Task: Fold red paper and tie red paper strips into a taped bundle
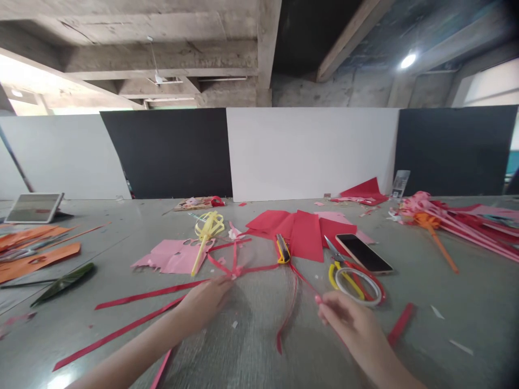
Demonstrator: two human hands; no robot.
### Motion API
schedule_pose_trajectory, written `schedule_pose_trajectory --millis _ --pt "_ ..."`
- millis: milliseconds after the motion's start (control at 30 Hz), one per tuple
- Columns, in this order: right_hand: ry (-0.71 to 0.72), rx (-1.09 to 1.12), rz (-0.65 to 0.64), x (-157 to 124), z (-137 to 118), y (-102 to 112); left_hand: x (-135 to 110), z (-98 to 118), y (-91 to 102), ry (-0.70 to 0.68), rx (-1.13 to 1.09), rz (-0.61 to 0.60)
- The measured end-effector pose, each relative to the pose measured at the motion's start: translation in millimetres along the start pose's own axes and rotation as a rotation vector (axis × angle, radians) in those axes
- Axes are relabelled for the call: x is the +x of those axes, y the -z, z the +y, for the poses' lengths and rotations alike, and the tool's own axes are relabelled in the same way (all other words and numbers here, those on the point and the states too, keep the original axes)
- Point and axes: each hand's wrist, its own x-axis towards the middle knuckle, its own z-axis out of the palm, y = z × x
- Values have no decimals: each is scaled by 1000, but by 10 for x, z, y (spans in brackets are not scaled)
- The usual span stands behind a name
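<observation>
My right hand is closed in a pinch on a thin red paper strip that runs back toward the yellow-and-black stapler. My left hand reaches to the joined end of a looped red paper frame. Its fingers are blurred, so whether they grip the paper does not show. Long red strips lie under and beside my left forearm. Another strip curls down between the hands. Behind the stapler rest folded red paper sheets.
Scissors, a tape roll and a phone lie to the right. Pink paper and a yellow paper flower are at left centre. Farther left are a leaf, orange paper and a tablet. Panels close off the back.
</observation>
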Motion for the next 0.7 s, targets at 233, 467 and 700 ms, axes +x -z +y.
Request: schedule_pose_trajectory --millis 233,467,700 --pt "10 -35 -1 -16 -9 7 -137 181 -23 83 23 67" --pt "23 -14 58 -14 -24 -23 -107 241 31 154 86 90" --pt "33 -72 -25 -21 -34 -9 79 258 -33 150 214 -6"
